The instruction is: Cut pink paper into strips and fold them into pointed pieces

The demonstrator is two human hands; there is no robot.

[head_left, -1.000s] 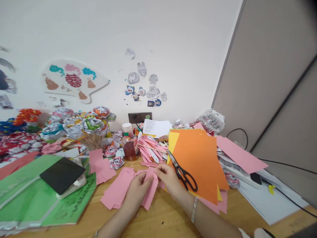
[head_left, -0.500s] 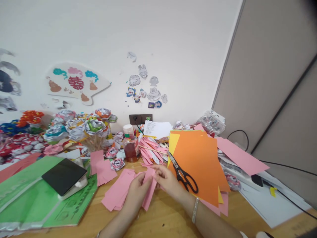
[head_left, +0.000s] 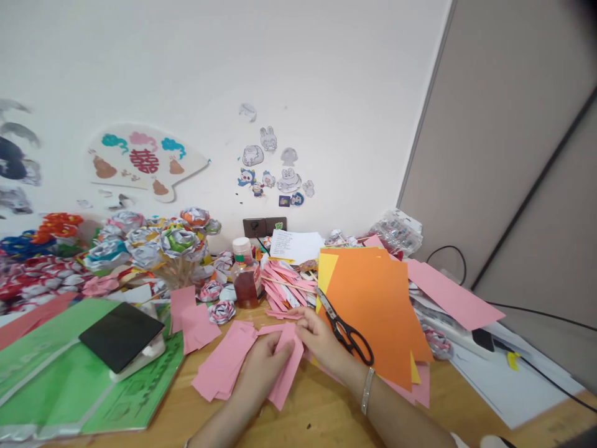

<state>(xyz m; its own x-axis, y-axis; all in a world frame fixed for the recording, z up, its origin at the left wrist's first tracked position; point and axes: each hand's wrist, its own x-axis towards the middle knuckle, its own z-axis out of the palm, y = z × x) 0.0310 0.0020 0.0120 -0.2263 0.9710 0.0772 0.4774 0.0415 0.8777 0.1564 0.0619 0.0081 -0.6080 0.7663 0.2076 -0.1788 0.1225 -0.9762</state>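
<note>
My left hand (head_left: pixel 263 364) is closed on a pink paper strip (head_left: pixel 288 373), its thumb pressed flat along the face. At the strip's upper right edge, the fingers of my right hand (head_left: pixel 319 339) pinch the same paper. Left of my hands lies a stack of pink paper strips (head_left: pixel 221 367). More pink paper pieces (head_left: pixel 198 326) rest farther back beside the green packet. Black-handled scissors (head_left: pixel 347 333) lie on orange paper sheets (head_left: pixel 373 305) just right of my right hand.
Behind my hands are a bottle of dark red liquid (head_left: pixel 245 277) and a heap of folded pink strips (head_left: pixel 289 283). Paper flowers (head_left: pixel 180 239) crowd the back left. A black device on a stand (head_left: pixel 122 335) sits on a green packet (head_left: pixel 125 398). White sheets (head_left: pixel 508 386) and cables lie right.
The pink strip has shifted slightly right and shows a broader face. My right hand has moved a little right along with it. The scissors and stacks stay put.
</note>
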